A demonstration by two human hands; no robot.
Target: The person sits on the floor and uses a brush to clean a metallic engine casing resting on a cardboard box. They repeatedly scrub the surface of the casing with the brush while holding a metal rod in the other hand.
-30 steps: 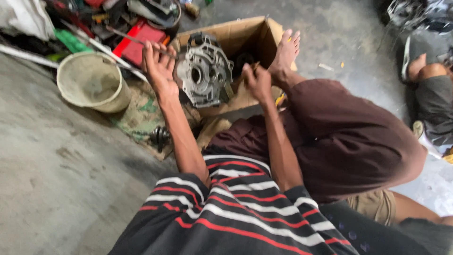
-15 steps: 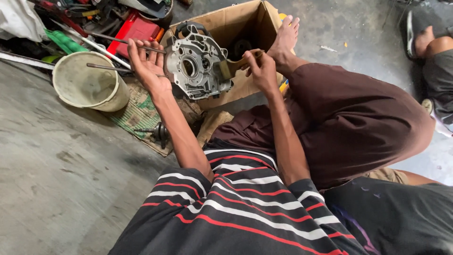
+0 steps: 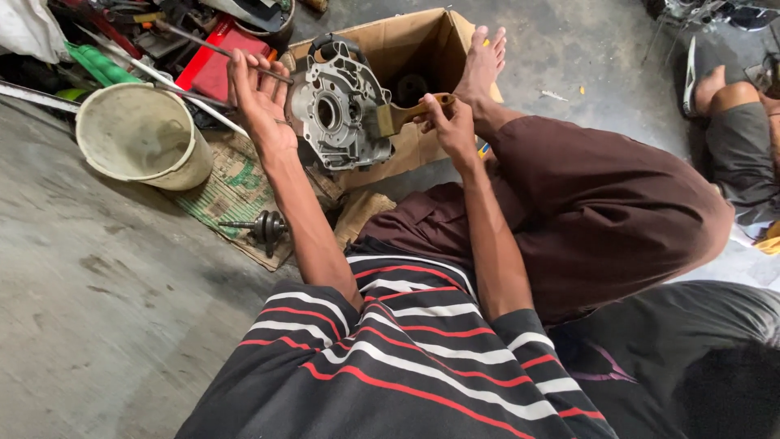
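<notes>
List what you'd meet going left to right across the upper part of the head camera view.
Round cream plastic bucket → left hand holding a thin metal rod → grey cast-metal engine case → wooden-handled brush → right hand → bare foot

Striped dark shirt (image 3: 390, 358), brown trousers (image 3: 601, 203)
</notes>
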